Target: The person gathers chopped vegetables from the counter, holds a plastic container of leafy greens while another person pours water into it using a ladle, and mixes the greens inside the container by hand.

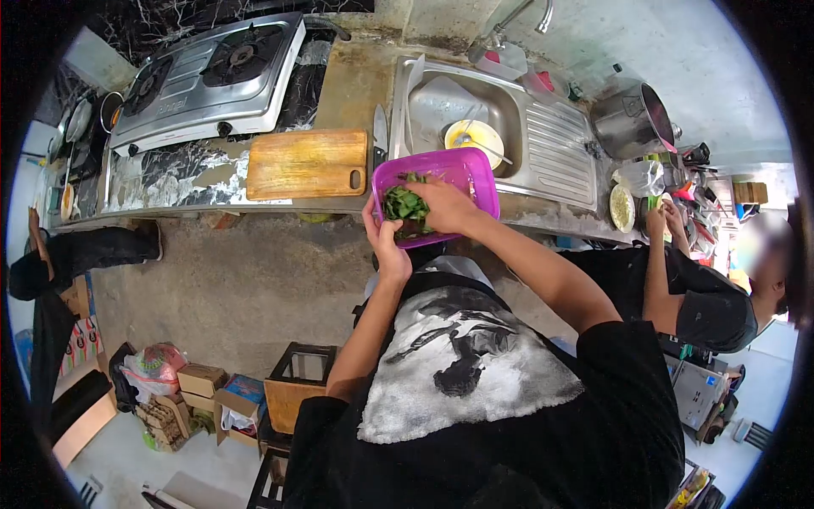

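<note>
A purple plastic container (484, 174) is in front of me, at the counter's front edge by the sink. Dark green leaves (405, 204) lie in its left part. My left hand (387, 246) grips the container's left side near the front corner, thumb at the rim. Inside the container, my right hand (449, 206) reaches down over the leaves, its fingers closed around some of them. The fingertips are partly hidden by leaves. Left of the container, a wooden cutting board (307, 164) lies flat, with a knife (381, 127) beside it.
Behind the container is a steel sink (509, 106) holding a yellowish bowl (487, 140) with utensils. A gas stove (208, 76) stands at left, a large pot (632, 119) at right. One person (704, 297) works at right; another (80, 254) is at far left.
</note>
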